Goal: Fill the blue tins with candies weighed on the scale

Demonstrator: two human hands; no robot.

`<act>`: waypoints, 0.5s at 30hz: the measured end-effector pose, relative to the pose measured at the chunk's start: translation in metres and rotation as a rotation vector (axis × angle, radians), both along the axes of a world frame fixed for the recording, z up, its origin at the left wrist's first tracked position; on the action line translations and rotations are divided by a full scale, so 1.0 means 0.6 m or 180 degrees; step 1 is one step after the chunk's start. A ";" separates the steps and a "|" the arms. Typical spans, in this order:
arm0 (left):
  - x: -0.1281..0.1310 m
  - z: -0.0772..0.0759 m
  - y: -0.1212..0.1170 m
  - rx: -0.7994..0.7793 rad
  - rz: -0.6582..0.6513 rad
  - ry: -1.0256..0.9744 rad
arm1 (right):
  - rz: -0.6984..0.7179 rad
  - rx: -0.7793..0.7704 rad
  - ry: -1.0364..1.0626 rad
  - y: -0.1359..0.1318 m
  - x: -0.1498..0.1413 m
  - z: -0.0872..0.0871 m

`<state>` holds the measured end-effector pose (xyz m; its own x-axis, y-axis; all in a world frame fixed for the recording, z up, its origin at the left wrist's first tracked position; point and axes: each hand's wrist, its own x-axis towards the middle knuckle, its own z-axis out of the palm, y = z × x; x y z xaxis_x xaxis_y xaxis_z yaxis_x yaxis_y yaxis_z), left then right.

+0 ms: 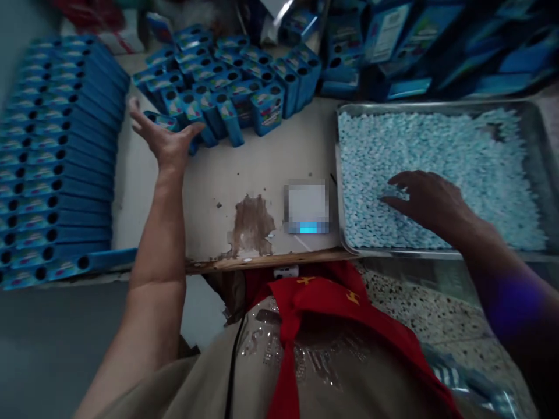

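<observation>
My left hand (163, 137) is raised over the table with fingers spread and palm up, just in front of a cluster of small blue boxes (227, 81); it holds nothing, and the nearest box (163, 121) lies right behind it. My right hand (425, 198) rests fingers apart on a bed of small pale blue tablets (437, 151) that fills a metal tray (340, 233) on the right.
Long rows of flat blue boxes (56, 163) with round holes are stacked on the left. More blue cartons (419, 41) are piled at the back right. A small white object (307, 208) lies near the worn table edge (262, 259). A speckled floor shows below.
</observation>
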<state>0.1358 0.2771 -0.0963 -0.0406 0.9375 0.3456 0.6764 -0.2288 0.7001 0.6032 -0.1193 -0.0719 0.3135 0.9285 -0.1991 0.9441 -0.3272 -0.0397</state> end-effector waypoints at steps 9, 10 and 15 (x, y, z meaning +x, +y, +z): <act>-0.098 -0.006 -0.048 0.0579 -0.0815 -0.0271 | 0.0519 -0.0331 0.0164 0.010 -0.010 0.013; -0.106 0.003 -0.074 0.0537 -0.0732 -0.0357 | 0.0536 -0.0397 0.0189 0.012 -0.005 0.017; -0.025 0.052 -0.245 0.0199 -0.1720 -0.0410 | 0.0462 0.0152 0.0262 0.056 0.018 0.010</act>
<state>0.1210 0.1302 -0.0652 0.3944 0.8146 0.4254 0.3613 -0.5631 0.7432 0.6138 -0.0857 -0.0657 0.1597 0.9719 -0.1731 0.9742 -0.1835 -0.1312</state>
